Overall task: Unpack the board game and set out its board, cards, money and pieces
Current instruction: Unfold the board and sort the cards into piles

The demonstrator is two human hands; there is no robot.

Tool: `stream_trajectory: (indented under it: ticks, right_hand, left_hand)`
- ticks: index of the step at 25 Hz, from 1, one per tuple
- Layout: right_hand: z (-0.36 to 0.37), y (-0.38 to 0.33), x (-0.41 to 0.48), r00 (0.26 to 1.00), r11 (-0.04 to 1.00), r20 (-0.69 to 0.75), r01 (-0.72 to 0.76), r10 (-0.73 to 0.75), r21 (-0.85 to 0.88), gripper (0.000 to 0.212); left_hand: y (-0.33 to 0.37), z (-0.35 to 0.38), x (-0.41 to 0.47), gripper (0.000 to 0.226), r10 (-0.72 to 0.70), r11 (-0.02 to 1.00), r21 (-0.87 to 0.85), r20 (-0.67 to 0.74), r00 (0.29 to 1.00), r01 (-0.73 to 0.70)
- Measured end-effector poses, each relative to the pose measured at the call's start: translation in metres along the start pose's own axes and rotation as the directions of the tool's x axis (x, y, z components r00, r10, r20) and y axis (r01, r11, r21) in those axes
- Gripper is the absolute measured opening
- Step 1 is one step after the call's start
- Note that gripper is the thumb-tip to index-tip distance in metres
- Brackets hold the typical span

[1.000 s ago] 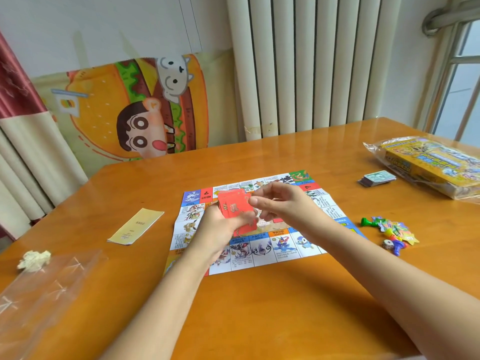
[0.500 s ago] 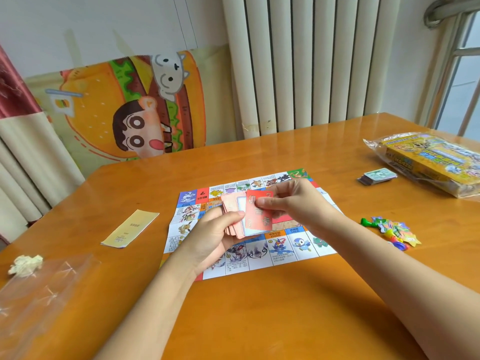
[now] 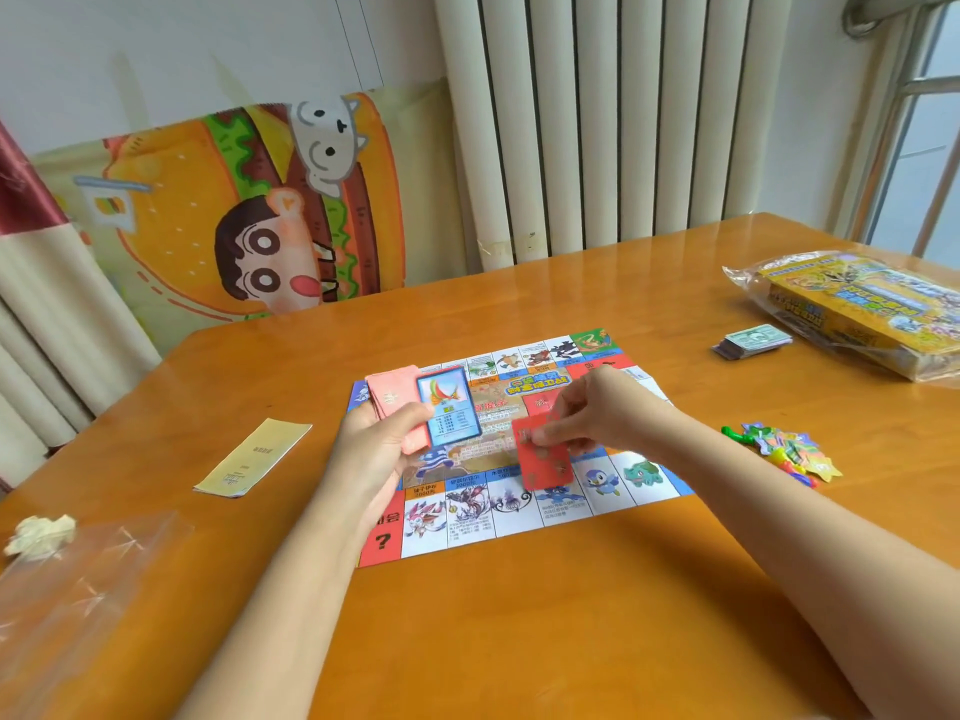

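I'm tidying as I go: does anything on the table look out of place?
A crumpled paper scrap and a clear plastic bag lie by the table's near-left edge, like leftover wrapping. The board lies flat; nothing looks spilled.

At the left fingers (image 3: 413, 414), a blue-bordered card (image 3: 451, 407) fronts a salmon-pink stack (image 3: 389, 394); the right fingers (image 3: 551, 433) pinch a red card (image 3: 549, 471). Under them the board (image 3: 470, 517) shows white squares with coloured creatures and a red corner with a black question mark, on an orange-brown table (image 3: 519, 641).
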State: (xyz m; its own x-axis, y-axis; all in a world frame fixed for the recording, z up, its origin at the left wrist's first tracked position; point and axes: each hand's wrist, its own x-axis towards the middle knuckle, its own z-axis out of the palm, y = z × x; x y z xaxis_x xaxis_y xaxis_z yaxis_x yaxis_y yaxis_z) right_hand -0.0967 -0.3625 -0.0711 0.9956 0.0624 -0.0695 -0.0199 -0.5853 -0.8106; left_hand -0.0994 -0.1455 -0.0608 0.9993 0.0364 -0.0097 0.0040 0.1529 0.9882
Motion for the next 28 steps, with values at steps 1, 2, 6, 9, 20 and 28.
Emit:
stream_trajectory:
  ticks: [1, 2, 6, 9, 20, 28]
  right_hand:
    - [0.000, 0.003, 0.001, 0.999, 0.980, -0.032, 0.000, -0.007, -0.199, 0.034]
    - [0.001, 0.005, 0.002, 0.998, 0.940, -0.066, -0.009, -0.015, -0.341, 0.037]
    - [0.006, 0.005, 0.002, 0.977, 0.899, -0.187, 0.010, -0.103, -0.438, 0.037]
    - [0.012, -0.005, -0.002, 0.977, 0.988, -0.157, 0.153, -0.145, 0.037, 0.033]
    - [0.005, -0.001, -0.001, 0.988, 0.921, 0.053, 0.152, -0.142, -0.358, 0.025]
    - [0.028, -0.001, -0.023, 0.972, 0.788, 0.162, 0.234, -0.171, -0.570, 0.033]
  left_hand:
    - [0.000, -0.002, 0.001, 0.015, -0.011, 1.000, 0.006, -0.011, 1.000, 0.012]
    - [-0.001, -0.004, 0.003, 0.014, -0.024, 1.000, 0.010, -0.014, 1.000, 0.024]
    - [-0.007, 0.001, 0.000, 0.014, -0.060, 0.998, 0.016, 0.029, 0.998, 0.060]
    - [-0.012, 0.005, -0.002, 0.016, -0.056, 0.997, 0.057, 0.050, 0.997, 0.054]
    - [-0.026, 0.000, 0.009, 0.021, -0.200, 0.976, 0.089, 0.031, 0.979, 0.197]
    - [-0.038, -0.004, 0.030, 0.018, -0.196, 0.965, 0.168, -0.033, 0.980, 0.199]
